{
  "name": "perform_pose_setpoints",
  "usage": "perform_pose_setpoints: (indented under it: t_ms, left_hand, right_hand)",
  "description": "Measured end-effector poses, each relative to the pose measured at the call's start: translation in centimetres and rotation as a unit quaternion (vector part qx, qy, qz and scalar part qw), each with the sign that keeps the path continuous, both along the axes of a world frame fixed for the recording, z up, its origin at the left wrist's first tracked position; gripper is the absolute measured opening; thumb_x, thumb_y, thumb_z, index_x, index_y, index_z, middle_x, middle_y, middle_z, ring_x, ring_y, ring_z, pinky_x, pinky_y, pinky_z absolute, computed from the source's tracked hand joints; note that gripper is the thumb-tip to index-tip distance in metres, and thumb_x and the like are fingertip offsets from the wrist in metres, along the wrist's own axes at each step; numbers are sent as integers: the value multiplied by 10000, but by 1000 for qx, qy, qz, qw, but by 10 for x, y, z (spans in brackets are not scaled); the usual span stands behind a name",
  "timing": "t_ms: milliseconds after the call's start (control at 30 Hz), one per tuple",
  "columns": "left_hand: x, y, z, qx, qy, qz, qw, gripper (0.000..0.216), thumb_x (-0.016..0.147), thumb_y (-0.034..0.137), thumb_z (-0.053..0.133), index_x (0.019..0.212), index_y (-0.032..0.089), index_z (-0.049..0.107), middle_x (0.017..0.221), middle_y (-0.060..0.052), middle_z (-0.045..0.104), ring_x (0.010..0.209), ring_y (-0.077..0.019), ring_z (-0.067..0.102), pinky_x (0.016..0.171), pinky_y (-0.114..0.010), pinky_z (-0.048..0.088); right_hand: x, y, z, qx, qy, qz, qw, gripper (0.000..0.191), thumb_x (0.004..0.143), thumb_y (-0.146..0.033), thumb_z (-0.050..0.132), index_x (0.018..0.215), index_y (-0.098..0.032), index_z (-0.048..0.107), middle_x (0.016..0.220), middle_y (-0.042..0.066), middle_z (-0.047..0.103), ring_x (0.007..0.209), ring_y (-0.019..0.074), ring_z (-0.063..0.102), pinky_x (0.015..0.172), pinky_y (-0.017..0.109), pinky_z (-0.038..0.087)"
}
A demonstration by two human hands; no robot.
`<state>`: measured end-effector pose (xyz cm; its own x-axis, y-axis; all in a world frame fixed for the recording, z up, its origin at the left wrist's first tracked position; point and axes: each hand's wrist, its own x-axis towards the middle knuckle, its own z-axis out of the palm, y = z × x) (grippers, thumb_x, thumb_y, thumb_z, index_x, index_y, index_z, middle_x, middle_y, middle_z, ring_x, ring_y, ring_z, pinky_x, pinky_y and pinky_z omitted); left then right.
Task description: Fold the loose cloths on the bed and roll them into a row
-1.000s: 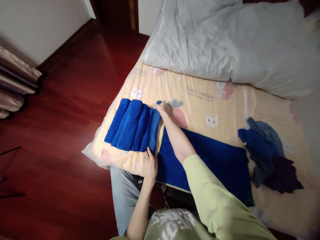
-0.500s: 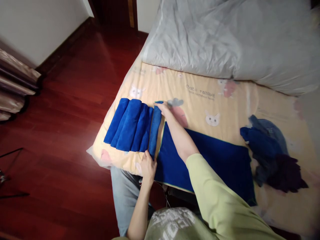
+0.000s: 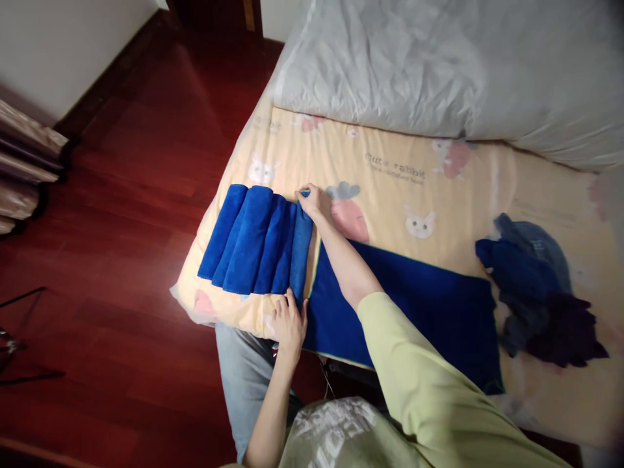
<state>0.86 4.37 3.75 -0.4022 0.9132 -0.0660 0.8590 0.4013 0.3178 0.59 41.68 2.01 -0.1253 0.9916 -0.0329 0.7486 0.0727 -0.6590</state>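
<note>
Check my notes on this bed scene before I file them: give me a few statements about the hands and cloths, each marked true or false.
1. The left hand touches the near end of the pleated blue towel. True.
2. The right hand rests on the dark clothes pile. False: it is at the towel's far end.
3. The towel lies on a yellow cartoon-print sheet. True.
4. The grey quilt covers the towel. False: it lies farther up the bed.
</note>
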Motion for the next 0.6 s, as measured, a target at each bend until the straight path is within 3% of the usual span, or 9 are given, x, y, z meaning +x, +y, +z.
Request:
perform_pose_setpoints:
  t_ms: [100, 200, 300, 400, 500, 600]
  left_hand:
    - [-1, 0, -4, 31, -13, 16, 999, 482, 1053, 469, 442, 1320, 100, 599, 1025, -173, 689, 964, -307, 670, 829, -400, 528]
    - [-6, -1, -5, 46, -34, 27, 998, 373, 1045, 406, 478, 1213, 117, 643, 1023, -176, 691, 1014, -318, 663, 870, -427, 529]
    - [-6, -5, -2, 87, -76, 8, 993, 222, 1010, 279, 534, 1155, 153, 646, 1148, -187, 668, 1125, -318, 640, 928, -442, 531]
    - [-1, -7, 2, 126, -155, 6, 980, 206, 990, 194, 518, 1167, 170, 621, 1280, -184, 645, 1223, -289, 621, 989, -441, 534]
    - [5, -7, 6, 119, -255, 53, 958, 233, 986, 233, 525, 1202, 183, 595, 1203, -147, 699, 1108, -256, 692, 927, -411, 572]
    - [8, -4, 8, 112, -343, 154, 920, 255, 964, 379, 591, 1128, 183, 593, 1007, -100, 729, 889, -232, 736, 794, -370, 598]
  right_hand:
    - [-2, -1, 0, -4, -13, 10, 1000, 169, 943, -264, 562, 1060, -192, 660, 1138, 75, 731, 1112, 187, 661, 997, 298, 472]
    - [-6, 0, 0, -16, -27, 8, 999, 159, 943, -217, 549, 1055, -191, 658, 1165, 84, 721, 1137, 196, 636, 1032, 321, 457]
    - [-6, 4, -1, -26, -32, -5, 999, 162, 944, -193, 536, 1042, -193, 665, 1142, 73, 718, 1115, 201, 629, 1019, 327, 462]
    - [3, 10, 0, -23, -45, -8, 999, 153, 931, -174, 564, 1040, -196, 670, 1108, 68, 707, 1077, 210, 634, 991, 328, 471]
    - [12, 13, 6, -15, -66, -5, 998, 166, 909, -159, 600, 1052, -212, 665, 1087, 71, 682, 1054, 237, 641, 957, 357, 490]
    - [12, 14, 14, -22, -83, 4, 996, 204, 908, -124, 574, 1075, -211, 653, 1111, 101, 654, 1062, 278, 642, 943, 397, 497]
